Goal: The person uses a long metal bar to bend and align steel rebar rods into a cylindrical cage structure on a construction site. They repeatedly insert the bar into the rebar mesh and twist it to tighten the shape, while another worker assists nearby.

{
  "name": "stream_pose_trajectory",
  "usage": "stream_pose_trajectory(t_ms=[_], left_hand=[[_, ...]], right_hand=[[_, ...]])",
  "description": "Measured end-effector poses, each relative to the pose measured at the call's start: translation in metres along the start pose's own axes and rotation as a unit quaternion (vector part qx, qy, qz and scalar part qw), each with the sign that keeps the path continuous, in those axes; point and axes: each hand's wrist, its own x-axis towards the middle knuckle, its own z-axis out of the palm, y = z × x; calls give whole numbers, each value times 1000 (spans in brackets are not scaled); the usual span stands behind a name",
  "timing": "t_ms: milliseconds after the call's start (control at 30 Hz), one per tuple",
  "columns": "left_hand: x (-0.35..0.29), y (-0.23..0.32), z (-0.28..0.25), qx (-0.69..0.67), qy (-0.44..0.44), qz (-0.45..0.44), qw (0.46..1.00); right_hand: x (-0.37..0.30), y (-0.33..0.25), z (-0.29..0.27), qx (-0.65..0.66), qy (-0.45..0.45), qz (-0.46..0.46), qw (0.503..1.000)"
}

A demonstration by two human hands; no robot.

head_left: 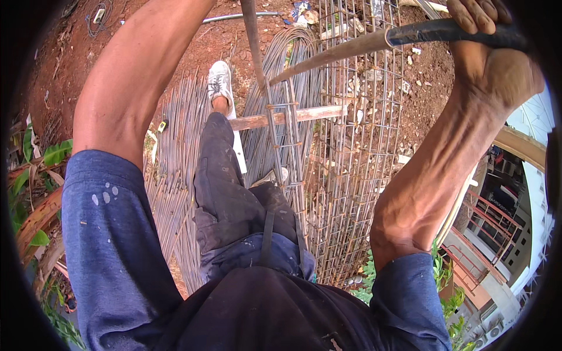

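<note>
My right hand (490, 63) is wrapped round the black grip of one handle of a long-handled bolt cutter (333, 56). Its two rusty metal handles spread wide apart and come together low down, at the far end of a narrow rebar cage (285, 134). The jaws are too small and crowded by bars to make out. My left arm reaches past the top edge, so the left hand is out of sight. The other handle also runs out at the top. Beneath the narrow cage lies a wooden batten (310, 114), crossing under it.
A wider rebar cage (358, 140) stretches along the right. Loose steel rods (181, 117) lie in bundles by my legs. My shoe (219, 81) stands among them. Reddish soil with rubble is beyond, banana leaves (57, 153) at left, and red railings (489, 219) at right.
</note>
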Motion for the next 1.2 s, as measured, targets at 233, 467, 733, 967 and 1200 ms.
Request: stream_pose_trajectory(t_ms=[233, 467, 733, 967, 1200], left_hand=[[13, -8, -7, -10, -55, -111, 992], [11, -35, 18, -9, -50, -106, 993], [16, 1, -51, -37, -4, -19, 999], [7, -20, -75, 1, 42, -41, 998], [-5, 7, -50, -133, -48, -12, 990]], right_hand=[[70, 35, -2, 7, 13, 8, 1000], [86, 47, 30, -77, -4, -2, 997], [-102, 13, 51, -20, 99, -202, 974], [-163, -9, 72, -37, 83, -87, 992], [-97, 1, 61, -24, 62, -45, 997]])
